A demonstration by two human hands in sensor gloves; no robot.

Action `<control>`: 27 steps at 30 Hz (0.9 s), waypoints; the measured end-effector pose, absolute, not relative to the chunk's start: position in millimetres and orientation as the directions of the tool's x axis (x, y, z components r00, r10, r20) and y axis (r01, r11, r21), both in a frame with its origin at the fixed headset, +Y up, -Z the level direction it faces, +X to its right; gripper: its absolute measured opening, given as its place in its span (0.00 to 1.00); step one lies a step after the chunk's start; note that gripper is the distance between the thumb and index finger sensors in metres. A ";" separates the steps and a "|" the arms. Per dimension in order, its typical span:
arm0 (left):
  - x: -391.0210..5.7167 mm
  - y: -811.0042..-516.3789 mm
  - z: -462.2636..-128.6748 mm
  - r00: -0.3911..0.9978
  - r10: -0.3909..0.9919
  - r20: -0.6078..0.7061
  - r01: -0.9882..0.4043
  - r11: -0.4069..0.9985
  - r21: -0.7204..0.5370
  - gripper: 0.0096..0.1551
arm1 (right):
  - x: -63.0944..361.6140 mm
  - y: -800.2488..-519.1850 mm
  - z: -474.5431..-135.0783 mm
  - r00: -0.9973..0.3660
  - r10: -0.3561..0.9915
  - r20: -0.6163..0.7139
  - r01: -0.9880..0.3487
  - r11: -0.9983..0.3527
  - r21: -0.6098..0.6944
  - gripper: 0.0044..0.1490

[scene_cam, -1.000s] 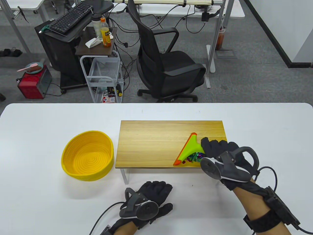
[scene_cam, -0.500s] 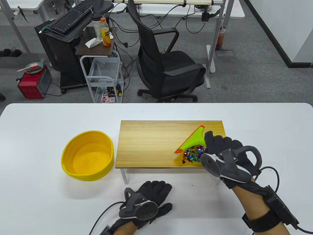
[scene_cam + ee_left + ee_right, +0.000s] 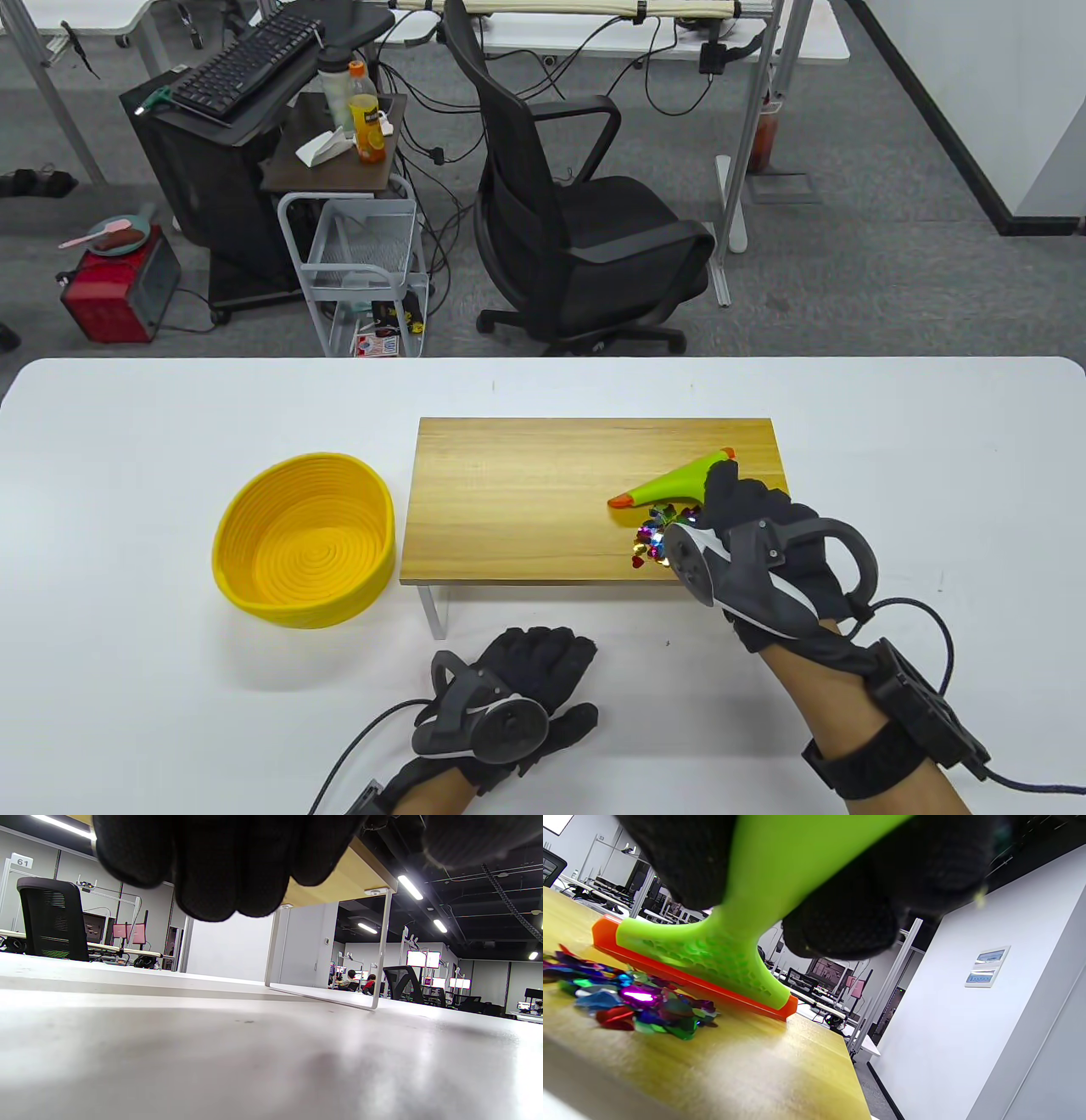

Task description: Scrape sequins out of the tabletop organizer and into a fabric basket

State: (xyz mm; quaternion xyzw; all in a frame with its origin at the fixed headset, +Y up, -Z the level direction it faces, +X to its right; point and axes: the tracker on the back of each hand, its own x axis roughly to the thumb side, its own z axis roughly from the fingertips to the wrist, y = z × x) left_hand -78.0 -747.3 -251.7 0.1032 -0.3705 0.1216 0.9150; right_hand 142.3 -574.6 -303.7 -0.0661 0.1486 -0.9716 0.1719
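Observation:
A wooden tabletop organizer (image 3: 526, 492) stands on the white table. A pile of colourful sequins (image 3: 655, 535) lies near its front right edge; it also shows in the right wrist view (image 3: 628, 1001). My right hand (image 3: 747, 518) grips the handle of a green scraper (image 3: 674, 486) with an orange blade (image 3: 687, 980). The blade sits just behind the sequins, on the wood. The yellow fabric basket (image 3: 305, 539) stands left of the organizer, with nothing in it. My left hand (image 3: 526, 679) rests flat on the table in front of the organizer, holding nothing.
The organizer's white metal leg (image 3: 379, 950) stands close ahead of my left hand. An office chair (image 3: 577, 204) and a cart (image 3: 365, 272) stand on the floor beyond the table's far edge.
My right hand has turned the scraper and carried its blade from the left side of the sequins to behind them, uncovering the pile. The left hand has not moved.

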 end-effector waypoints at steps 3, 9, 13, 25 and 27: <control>-77.8 -747.6 -251.7 0.696 0.145 0.703 -0.297 0.950 0.098 0.44 | 143.7 -576.8 -295.3 -0.934 -0.352 0.069 0.313 -0.895 -0.318 0.35; -77.5 -747.5 -251.7 0.696 0.144 0.703 -0.294 0.951 0.097 0.44 | 144.3 -579.0 -276.3 -0.932 -0.357 0.064 0.319 -0.891 -0.323 0.35; -76.9 -747.5 -251.4 0.696 0.141 0.704 -0.293 0.951 0.098 0.44 | 143.3 -579.1 -265.3 -0.929 -0.365 0.061 0.328 -0.889 -0.321 0.35; -75.4 -748.0 -250.4 0.693 0.138 0.708 -0.290 0.952 0.099 0.44 | 146.0 -581.6 -247.6 -0.934 -0.355 0.047 0.323 -0.890 -0.323 0.36; -75.4 -747.8 -250.3 0.693 0.138 0.708 -0.292 0.951 0.100 0.44 | 149.1 -581.1 -246.3 -0.939 -0.340 0.044 0.307 -0.892 -0.333 0.36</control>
